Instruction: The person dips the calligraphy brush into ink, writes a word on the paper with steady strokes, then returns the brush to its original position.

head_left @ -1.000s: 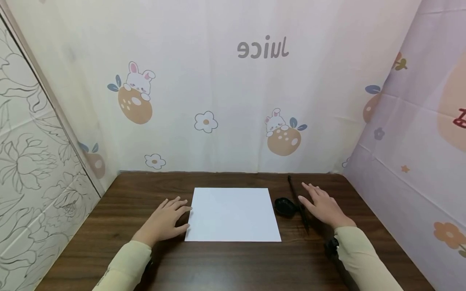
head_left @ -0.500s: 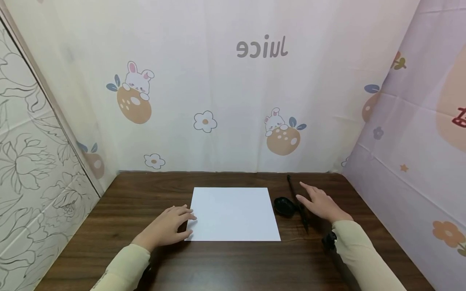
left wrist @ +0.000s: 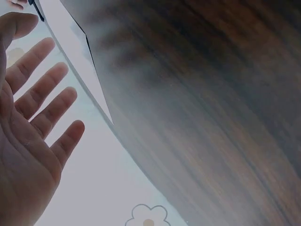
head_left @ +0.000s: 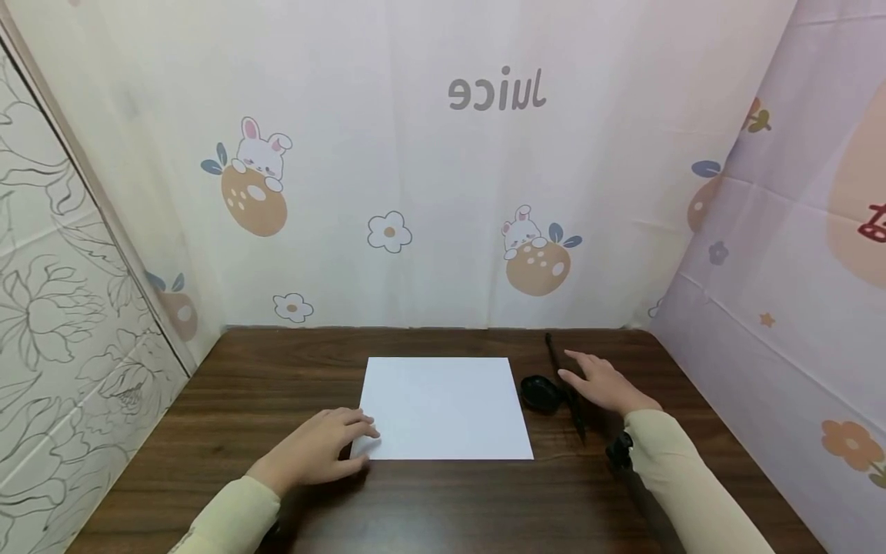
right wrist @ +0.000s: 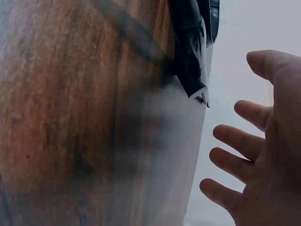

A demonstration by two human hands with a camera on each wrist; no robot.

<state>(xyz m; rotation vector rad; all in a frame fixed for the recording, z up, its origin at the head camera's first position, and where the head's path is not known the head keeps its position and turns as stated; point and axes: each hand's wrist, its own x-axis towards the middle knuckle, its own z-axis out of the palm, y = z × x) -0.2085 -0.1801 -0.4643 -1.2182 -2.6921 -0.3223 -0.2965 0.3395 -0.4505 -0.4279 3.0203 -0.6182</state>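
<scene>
A blank white sheet of paper (head_left: pixel 446 408) lies flat on the dark wooden table. My left hand (head_left: pixel 311 450) is at the sheet's near left corner, its fingertips overlapping the edge in the head view. In the left wrist view its fingers (left wrist: pixel 44 87) are spread and loosely bent, with nothing between them. To the right of the sheet sits a small round black dish (head_left: pixel 541 394), with a slim black stick like a writing brush (head_left: pixel 576 415) right against it. Just right of the stick hovers my right hand (head_left: pixel 602 382), fingers (right wrist: pixel 237 141) relaxed and apart, holding nothing.
The wooden table (head_left: pixel 443 508) runs back to a light curtain (head_left: pixel 443 154) printed with rabbits and flowers. Further printed cloth hangs close on the right, and a flower-patterned panel (head_left: pixel 62 323) stands at the left.
My left hand has come nearer along the sheet's left edge, down to its near corner, fingers drawing closer together. The right hand has shifted slightly left toward the black stick.
</scene>
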